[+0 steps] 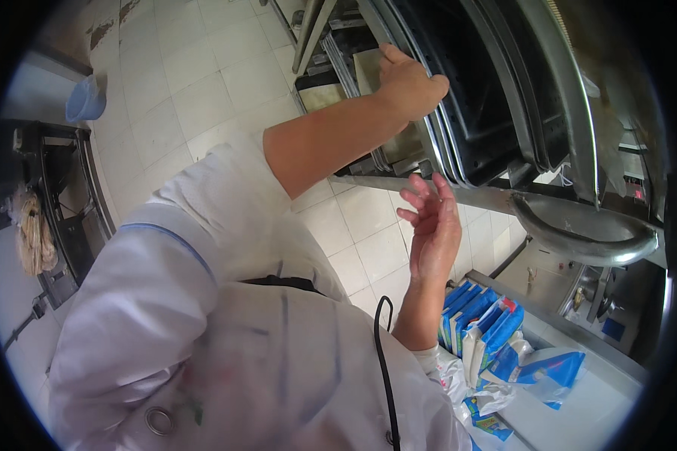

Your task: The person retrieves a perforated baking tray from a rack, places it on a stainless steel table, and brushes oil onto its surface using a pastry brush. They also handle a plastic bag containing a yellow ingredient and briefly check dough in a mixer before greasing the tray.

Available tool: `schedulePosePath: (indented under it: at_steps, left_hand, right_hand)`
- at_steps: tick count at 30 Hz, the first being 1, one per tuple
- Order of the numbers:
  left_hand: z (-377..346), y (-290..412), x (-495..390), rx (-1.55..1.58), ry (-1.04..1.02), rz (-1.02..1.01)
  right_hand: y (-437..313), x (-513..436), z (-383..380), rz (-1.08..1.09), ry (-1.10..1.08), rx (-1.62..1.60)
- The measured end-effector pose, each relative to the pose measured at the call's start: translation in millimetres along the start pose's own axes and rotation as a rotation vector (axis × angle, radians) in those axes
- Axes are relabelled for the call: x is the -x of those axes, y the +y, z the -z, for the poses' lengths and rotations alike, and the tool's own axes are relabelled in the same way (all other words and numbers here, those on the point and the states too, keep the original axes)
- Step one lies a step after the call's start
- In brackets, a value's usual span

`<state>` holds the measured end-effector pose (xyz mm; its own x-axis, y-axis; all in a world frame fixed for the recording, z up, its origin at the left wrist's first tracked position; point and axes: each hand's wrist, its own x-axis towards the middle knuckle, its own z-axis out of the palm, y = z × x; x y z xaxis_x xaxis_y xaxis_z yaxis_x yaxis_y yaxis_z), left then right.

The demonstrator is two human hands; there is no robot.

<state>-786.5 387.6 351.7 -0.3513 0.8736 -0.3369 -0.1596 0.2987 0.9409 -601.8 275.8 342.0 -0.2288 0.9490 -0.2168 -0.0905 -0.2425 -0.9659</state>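
Several dark metal baking trays [474, 96] with bright rims stand tilted on a metal rack. My left hand [409, 84] grips the rims of the nearest ones, its thumb on one side and its fingers on the other; how many it holds cannot be told. Just below the trays' lower corner is my right hand [433, 225], palm partly turned up, fingers apart and a little curled, holding nothing. Behind my left hand, lower in the rack, are more trays with pale sheets or contents [322, 97].
A curved metal handle [592, 259] juts out at the right. Blue-and-white packets [479, 321] and plastic bags lie on a pale surface at lower right. A black cable [382, 361] hangs over my white coat. A blue bin [86, 100] and a dark metal frame [90, 180] stand on the left.
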Motion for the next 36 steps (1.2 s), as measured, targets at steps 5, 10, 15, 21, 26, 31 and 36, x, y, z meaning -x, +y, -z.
schedulePosePath:
  at_steps: [5, 10, 15, 21, 26, 31, 36]
  left_hand:
    - [-20, -1, -27, -0.037, 0.025, -0.146]
    - [-49, 4, -46, -0.168, 0.172, -0.302]
    - [-10, -62, -27, 0.022, -0.012, -0.617]
    - [121, -292, 43, 0.189, -0.033, 0.042]
    - [186, -462, 90, 0.164, 0.25, 0.295]
    - [203, -540, 85, 0.248, 0.328, 0.482]
    - [207, -570, 57, 0.332, 0.296, 0.551]
  right_hand:
    - [18, -7, 2, -0.163, -0.045, 0.141]
    - [100, -11, 19, -0.393, -0.161, 0.21]
    - [231, -48, 27, -0.665, -0.138, 0.32]
    - [431, -135, 29, -0.893, 0.076, -0.208]
    - [549, -234, 31, -0.746, 0.456, -0.532]
    - [562, -295, 42, -0.609, 0.675, -0.635]
    - [548, -298, 63, -0.455, 0.525, -0.237]
